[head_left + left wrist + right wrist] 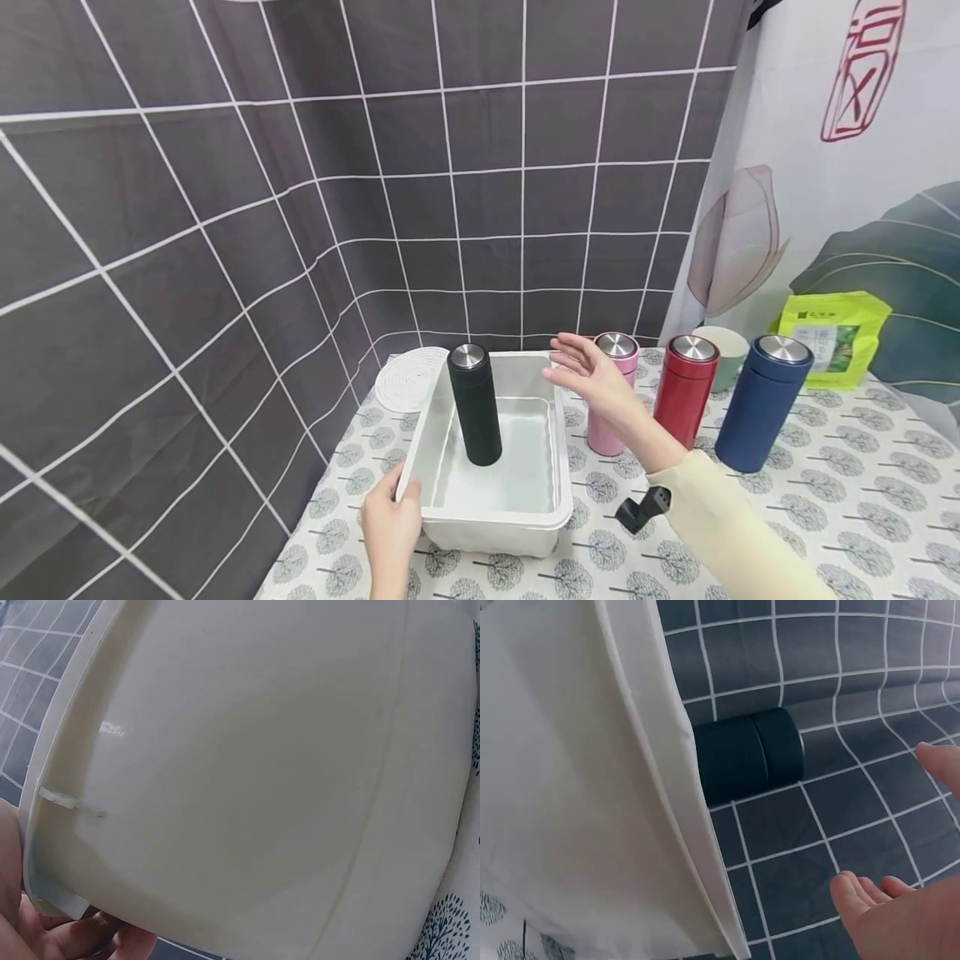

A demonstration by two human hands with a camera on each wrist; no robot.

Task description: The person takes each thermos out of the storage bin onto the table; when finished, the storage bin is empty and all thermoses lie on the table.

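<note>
White bin: the white bin (491, 537) sits on a tree-print tablecloth (862, 492); its walls look like thin, light plastic, likely to flex a little and slide easily; the lipped rim seems the surest hold, best taken at opposite sides.
Black flask: the black flask (477, 408) stands on its base inside the bin, left of the middle, its cap above the rim; probably rigid metal, moderately heavy if full, rather slick and apt to topple; a wrap around the upper body would suit it.
Left hand: the left hand (392, 521) grips the bin's rim at the near left corner, thumb above, fingers curled beneath.
Right hand: the right hand (592, 375) hangs in the air by the bin's right side, fingers extended, thumb apart, holding nothing.
Flask row: to the right stand a pink flask (602, 433), partly hidden by that hand, a red flask (684, 387) and a blue flask (763, 404).
Edges: a green cup (731, 367) and a lime packet (834, 337) behind; a white round mat (405, 379) at far left; dark gridded cloth (487, 200) for backdrop.
</note>
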